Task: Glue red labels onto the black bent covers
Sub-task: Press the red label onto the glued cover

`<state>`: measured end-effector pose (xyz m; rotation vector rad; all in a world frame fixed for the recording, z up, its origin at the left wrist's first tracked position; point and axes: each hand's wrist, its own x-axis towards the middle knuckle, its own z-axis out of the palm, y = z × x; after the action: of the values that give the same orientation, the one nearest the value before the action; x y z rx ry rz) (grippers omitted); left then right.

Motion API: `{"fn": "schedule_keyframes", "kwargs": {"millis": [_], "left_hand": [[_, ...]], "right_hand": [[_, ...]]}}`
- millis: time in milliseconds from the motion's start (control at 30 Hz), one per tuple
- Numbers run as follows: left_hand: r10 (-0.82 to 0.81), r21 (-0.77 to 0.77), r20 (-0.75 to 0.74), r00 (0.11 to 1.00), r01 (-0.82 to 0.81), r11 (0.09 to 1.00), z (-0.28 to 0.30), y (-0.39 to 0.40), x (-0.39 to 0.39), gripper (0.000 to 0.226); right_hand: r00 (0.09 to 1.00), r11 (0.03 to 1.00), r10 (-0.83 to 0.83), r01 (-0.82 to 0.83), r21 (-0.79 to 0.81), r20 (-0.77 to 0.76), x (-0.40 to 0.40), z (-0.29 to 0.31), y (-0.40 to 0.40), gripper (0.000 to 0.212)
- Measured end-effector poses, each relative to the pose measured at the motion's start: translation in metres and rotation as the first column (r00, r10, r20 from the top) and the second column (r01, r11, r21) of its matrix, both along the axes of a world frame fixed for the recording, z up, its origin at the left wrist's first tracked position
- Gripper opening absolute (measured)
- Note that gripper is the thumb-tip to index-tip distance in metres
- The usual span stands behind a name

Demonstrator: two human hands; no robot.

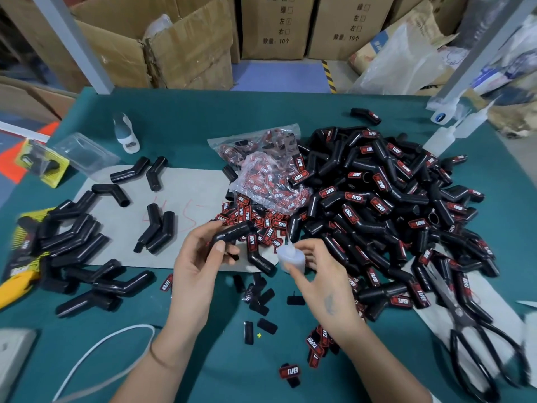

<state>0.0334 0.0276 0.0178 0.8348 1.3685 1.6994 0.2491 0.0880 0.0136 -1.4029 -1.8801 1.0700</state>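
My left hand grips a black bent cover above the table's middle, thumb across it. Just to its right, my right hand holds a small translucent glue bottle with its thin nozzle pointing up. Loose red labels lie scattered behind both hands, spilling from a clear bag. A big heap of labelled covers fills the right half. Plain unlabelled covers lie at the left. One more bent cover lies between my hands.
Large black scissors lie at the right front. A yellow utility knife sits at the left edge. A white cable curls at the front left. Spare glue bottles stand at the back right, cardboard boxes behind the green table.
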Motion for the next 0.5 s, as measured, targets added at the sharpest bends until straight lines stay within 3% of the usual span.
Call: {"fn": "schedule_keyframes", "kwargs": {"millis": [133, 333, 500], "left_hand": [[0.006, -0.014, -0.043, 0.999, -0.007, 1.0, 0.0003, 0.0023, -0.0054, 0.021], [-0.057, -0.045, -0.058, 0.997, 0.054, 0.997, -0.0043, 0.0018, -0.0063, 0.033], [-0.034, -0.028, -0.074, 0.997, 0.032, 0.999, 0.0037, 0.0023, 0.0015, 0.042]], "right_hand": [[0.999, 0.999, -0.044, 0.043, 0.027, 0.03, -0.0052, -0.0052, 0.0076, 0.029], [0.996, 0.991, -0.021, 0.01, 0.134, 0.081, -0.001, -0.0002, 0.003, 0.025], [0.993, 0.983, 0.029, -0.049, 0.175, 0.115, 0.0016, 0.0021, 0.0011, 0.044]]}}
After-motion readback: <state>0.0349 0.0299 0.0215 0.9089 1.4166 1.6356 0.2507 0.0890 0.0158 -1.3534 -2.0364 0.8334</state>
